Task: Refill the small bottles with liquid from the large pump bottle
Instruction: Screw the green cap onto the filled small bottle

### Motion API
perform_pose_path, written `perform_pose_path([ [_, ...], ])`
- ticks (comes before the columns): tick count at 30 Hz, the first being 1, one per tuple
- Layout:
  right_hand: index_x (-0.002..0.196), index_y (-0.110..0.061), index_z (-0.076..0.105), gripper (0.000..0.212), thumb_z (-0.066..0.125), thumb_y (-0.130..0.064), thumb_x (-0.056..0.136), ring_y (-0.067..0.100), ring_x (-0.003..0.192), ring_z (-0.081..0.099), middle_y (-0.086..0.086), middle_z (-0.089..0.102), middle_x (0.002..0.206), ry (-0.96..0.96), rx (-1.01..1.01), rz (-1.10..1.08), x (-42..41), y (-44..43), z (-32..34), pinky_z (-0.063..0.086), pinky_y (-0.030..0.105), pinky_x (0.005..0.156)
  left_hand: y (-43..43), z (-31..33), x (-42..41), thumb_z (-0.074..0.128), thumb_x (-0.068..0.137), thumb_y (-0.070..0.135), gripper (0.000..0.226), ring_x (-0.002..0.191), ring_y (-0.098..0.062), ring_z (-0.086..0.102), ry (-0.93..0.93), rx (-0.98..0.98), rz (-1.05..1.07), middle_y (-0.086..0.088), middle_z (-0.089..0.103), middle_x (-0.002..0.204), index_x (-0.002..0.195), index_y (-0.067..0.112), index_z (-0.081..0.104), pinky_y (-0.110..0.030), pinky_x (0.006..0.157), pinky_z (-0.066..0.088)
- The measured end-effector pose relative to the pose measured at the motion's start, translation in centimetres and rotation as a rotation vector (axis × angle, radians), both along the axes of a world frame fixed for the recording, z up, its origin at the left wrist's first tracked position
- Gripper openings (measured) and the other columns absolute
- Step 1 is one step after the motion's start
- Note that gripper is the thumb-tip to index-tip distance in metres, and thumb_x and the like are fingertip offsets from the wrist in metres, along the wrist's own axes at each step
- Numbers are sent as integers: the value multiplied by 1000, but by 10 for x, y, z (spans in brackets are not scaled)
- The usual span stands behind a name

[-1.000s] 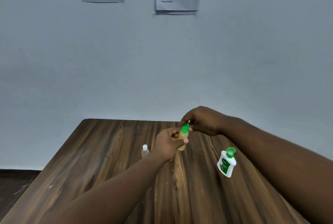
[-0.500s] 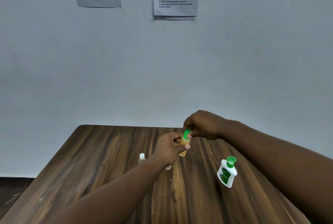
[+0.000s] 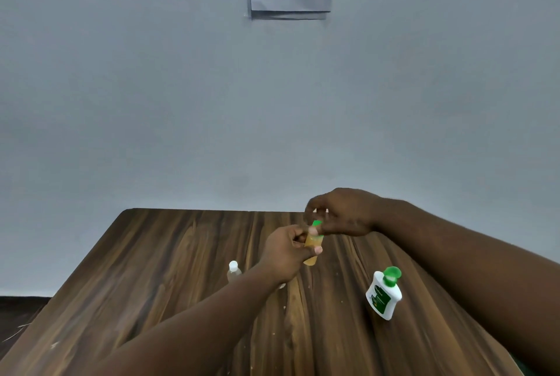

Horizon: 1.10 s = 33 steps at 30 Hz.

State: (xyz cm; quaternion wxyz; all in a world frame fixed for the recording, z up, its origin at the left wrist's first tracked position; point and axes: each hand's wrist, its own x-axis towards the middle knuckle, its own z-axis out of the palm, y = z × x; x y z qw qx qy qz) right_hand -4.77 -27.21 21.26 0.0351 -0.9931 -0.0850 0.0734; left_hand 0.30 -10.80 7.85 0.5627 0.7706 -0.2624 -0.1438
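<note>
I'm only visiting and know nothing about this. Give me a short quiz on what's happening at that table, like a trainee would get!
1. True or false: the white pump bottle stands untouched on the table.
2. What does the left hand grip? A) amber bottle B) white pump bottle
3. Fill in: the right hand pinches the amber bottle's ____ cap.
Key: 1 true; 2 A; 3 green.

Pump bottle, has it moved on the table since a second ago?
No. The pump bottle stands by the same dark grain streak of the table; only the view shifted.
</note>
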Motion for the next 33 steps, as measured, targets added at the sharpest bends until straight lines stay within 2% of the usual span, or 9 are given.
perform_pose_path([
  [3, 100, -29, 65, 18, 70, -40, 86, 6, 76, 56, -13, 63, 85, 49, 37, 73, 5, -7, -9, 48, 33, 72, -2, -9, 7, 85, 83, 19, 19, 81, -9, 68, -11, 19, -20, 5, 75, 87, 100, 19, 78, -26, 73, 56],
  [7, 93, -27, 61, 17, 66, -43, 89, 9, 74, 53, -14, 55, 77, 18, -34, 42, 9, -7, -30, 46, 33, 70, -8, -27, 6, 85, 83, 21, 26, 89, -12, 73, 19, 31, -14, 8, 77, 93, 108, 21, 77, -34, 83, 62],
  [16, 100, -22, 58, 26, 56, -47, 95, 17, 83, 62, -3, 64, 92, -15, -69, -66, 3, -12, -102, 45, 31, 64, -24, -78, -13, 83, 84, 20, 28, 91, -3, 73, 127, 88, 48, 13, 78, 93, 108, 31, 76, -31, 85, 61],
  [19, 100, -22, 57, 23, 57, -44, 96, 15, 82, 62, -4, 64, 92, -37, -37, -138, 6, -10, -134, 41, 27, 63, -28, -94, -19, 81, 85, 6, 29, 86, 5, 69, 110, 109, 130, 10, 76, 88, 110, 20, 76, -16, 77, 55],
  [22, 99, -21, 57, 18, 56, -39, 96, 18, 86, 62, -2, 65, 94, -42, 2, -175, 15, -14, -167, 43, 31, 65, -25, -107, -24, 74, 84, -15, 43, 90, -1, 70, 109, 155, 182, -2, 72, 105, 123, 2, 65, -14, 71, 55],
  [24, 101, -20, 58, 18, 57, -38, 96, 16, 85, 60, -2, 65, 95, -34, 29, -222, 20, -20, -188, 49, 32, 68, -20, -115, -32, 77, 85, -3, 42, 98, 0, 66, 205, 179, 185, 11, 69, 110, 120, 16, 64, -12, 77, 51],
  [27, 102, -21, 59, 18, 60, -38, 95, 13, 79, 56, -3, 65, 94, -18, 59, -288, 28, -29, -214, 47, 30, 67, -3, -140, -36, 74, 91, 8, 33, 85, 10, 63, 301, 189, 235, 19, 65, 94, 97, 38, 61, -7, 68, 43],
  [31, 106, -21, 58, 20, 60, -38, 95, 12, 80, 59, -2, 65, 94, 4, 54, -308, 40, -36, -234, 52, 30, 69, 24, -162, -26, 74, 91, 11, 30, 96, -2, 66, 337, 241, 324, 13, 69, 102, 112, 32, 66, -18, 79, 54],
  [33, 108, -20, 58, 21, 59, -37, 96, 13, 81, 59, -1, 65, 94, 19, 37, -297, 45, -38, -238, 53, 31, 69, 30, -164, -15, 76, 90, 13, 29, 95, -3, 66, 305, 255, 342, 12, 68, 99, 105, 35, 64, -19, 79, 53],
])
